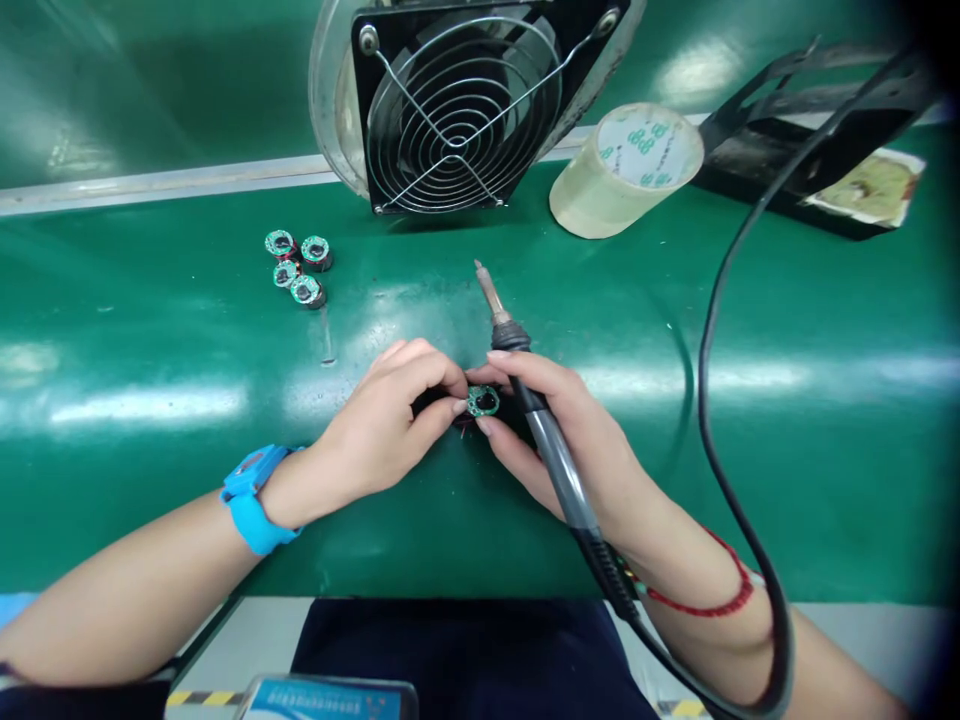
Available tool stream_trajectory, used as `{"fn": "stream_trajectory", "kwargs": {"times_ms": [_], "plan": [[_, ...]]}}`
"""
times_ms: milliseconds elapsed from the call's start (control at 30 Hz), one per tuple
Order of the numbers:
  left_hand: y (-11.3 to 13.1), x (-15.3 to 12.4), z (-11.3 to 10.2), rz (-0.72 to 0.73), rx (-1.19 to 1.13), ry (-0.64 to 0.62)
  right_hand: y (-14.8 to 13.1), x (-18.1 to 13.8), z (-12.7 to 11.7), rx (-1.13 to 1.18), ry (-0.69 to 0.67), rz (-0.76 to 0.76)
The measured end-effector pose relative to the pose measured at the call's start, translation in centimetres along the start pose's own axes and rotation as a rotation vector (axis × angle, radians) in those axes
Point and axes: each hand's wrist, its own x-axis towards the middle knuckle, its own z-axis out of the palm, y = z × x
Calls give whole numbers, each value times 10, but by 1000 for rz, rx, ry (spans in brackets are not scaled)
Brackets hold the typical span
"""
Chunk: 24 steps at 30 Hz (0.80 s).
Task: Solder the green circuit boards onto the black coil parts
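A small part topped by a round green circuit board (pixel 483 401) sits between my two hands over the green table. My left hand (pixel 394 415), with a blue band at the wrist, pinches its left edge between thumb and fingers. On the other side, my right hand (pixel 574 430) holds a soldering iron (pixel 559 455) and has its thumb and fingertips close to the board's right edge. The iron's tip points up and away from the board. Thin reddish wires show just below the part.
Several similar round-board parts (pixel 307 290) stand grouped at the back left. A fan with a wire guard (pixel 457 140) stands at the back, beside a roll of clear tape (pixel 600 195). A soldering iron stand with a sponge (pixel 862 190) is back right. The iron's black cord (pixel 709 400) loops along the right.
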Motion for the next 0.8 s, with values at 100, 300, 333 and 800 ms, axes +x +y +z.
{"fn": "stream_trajectory", "kwargs": {"times_ms": [100, 300, 333, 800], "plan": [[1, 2, 3, -20, -63, 5, -2, 0, -1, -25, 33, 8], [3, 6, 7, -91, -90, 16, -9, 4, 1, -68, 110, -6], [3, 6, 7, -101, -90, 17, -9, 4, 2, -74, 108, -1], [3, 6, 5, -156, -183, 46, -11, 3, 5, -235, 106, -27]]}}
